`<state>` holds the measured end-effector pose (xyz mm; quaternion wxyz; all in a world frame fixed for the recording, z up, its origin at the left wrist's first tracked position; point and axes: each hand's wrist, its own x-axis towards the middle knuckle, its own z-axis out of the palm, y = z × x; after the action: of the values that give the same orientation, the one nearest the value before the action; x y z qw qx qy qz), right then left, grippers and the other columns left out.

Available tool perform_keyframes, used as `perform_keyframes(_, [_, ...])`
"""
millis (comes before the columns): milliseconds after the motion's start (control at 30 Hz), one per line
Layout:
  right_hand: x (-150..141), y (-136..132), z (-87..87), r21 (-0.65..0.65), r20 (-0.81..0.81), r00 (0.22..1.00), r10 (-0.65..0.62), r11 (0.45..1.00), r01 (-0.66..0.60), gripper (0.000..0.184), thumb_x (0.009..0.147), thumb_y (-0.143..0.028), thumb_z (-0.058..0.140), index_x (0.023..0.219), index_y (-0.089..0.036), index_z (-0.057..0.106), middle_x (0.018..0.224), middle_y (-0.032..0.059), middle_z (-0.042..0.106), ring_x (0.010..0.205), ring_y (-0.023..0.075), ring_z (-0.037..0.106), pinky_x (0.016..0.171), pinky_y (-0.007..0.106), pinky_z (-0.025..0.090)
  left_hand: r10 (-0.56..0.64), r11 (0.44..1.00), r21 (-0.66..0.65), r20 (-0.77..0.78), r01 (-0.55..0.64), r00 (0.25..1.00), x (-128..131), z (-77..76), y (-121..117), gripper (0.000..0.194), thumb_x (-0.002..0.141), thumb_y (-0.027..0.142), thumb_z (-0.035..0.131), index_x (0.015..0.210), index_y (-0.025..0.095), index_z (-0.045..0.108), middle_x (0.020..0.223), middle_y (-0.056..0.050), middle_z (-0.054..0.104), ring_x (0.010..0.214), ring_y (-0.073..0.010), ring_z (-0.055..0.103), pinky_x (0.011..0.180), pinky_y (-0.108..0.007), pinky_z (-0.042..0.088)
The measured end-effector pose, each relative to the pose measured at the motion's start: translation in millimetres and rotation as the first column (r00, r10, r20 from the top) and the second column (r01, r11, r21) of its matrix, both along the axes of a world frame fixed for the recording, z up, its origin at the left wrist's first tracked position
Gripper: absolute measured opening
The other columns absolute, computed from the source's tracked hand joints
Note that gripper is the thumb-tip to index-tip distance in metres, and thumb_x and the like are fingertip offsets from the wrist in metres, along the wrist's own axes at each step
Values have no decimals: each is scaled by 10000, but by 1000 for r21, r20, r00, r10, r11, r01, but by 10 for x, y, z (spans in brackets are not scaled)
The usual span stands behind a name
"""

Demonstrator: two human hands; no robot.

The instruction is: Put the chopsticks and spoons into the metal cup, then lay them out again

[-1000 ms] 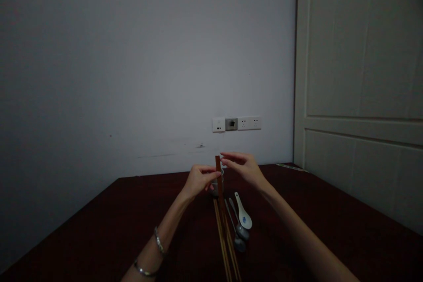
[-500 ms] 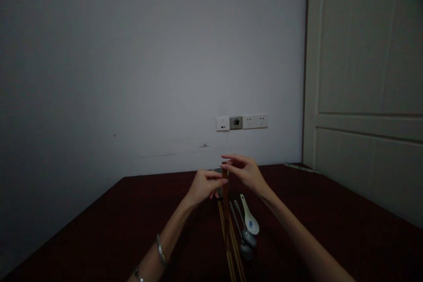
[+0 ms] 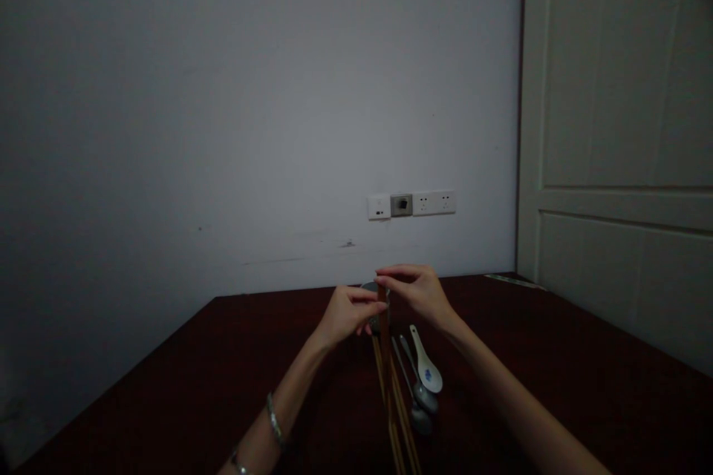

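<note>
A reddish-brown pair of chopsticks (image 3: 386,356), or a small bundle, stands roughly upright in front of me; the exact number is hard to see. My left hand (image 3: 350,312) grips it below the upper end, thumb and fingers closed round it. At the top end my right hand (image 3: 417,295) pinches it between thumb and fingertips. Behind the hands is a grey round container (image 3: 374,324), mostly hidden. Lighter wooden chopsticks (image 3: 406,423) lie on the table below. To their right rest two metal spoons (image 3: 426,397) and a white ceramic spoon (image 3: 427,371) with a blue mark.
The dark red table (image 3: 223,386) reaches back to a pale wall (image 3: 278,126). Sockets and a switch (image 3: 412,204) are set in the wall. A white panelled door (image 3: 618,126) stands on the right. A pale strip (image 3: 515,282) lies near the table's back right edge.
My right fingers have closed together on the top end of the brown chopsticks. The whole view has shifted slightly; my left hand keeps its grip.
</note>
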<state>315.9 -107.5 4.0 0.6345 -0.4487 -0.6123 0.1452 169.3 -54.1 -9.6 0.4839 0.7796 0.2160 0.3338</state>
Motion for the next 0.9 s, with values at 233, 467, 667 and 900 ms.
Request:
perform_keyframes(233, [-8,-7,11,3,-2,1000,-15,1000,15,197,629,-318,663,748,-168,708,752,63,703,688,194,641,641,307,504,11,1000,-23,-10,-11,1000,10,-13,11,332,613,405,676,694,85,644,356,46,451,313,-68,422,334,-174,275])
perform_keyframes(467, [-41,-14,15,-19,-53,999,-3,1000,2,194,620,-306,671,748,-163,704,752,60,701,689,187,637,637,298,499,-4,1000,-29,5,4,1000,4,-9,-6,319,631,388,669,709,80,642,386,41,467,322,-68,432,337,-173,270])
perform_keyframes(667, [-43,51,-55,19,-98,995,36,999,-35,305,620,-349,678,857,-157,691,784,59,694,721,183,632,674,308,494,-3,1000,-30,9,3,1000,-17,-1,8,301,639,370,665,737,85,651,420,31,501,328,-60,434,330,-164,264])
perform_keyframes(900, [88,34,-37,-130,-285,943,169,968,-213,424,597,-328,700,972,-137,647,824,86,694,753,188,644,737,352,502,5,999,-46,-6,-5,1000,-42,63,-2,298,637,358,666,748,82,664,426,19,518,328,-54,422,326,-163,256])
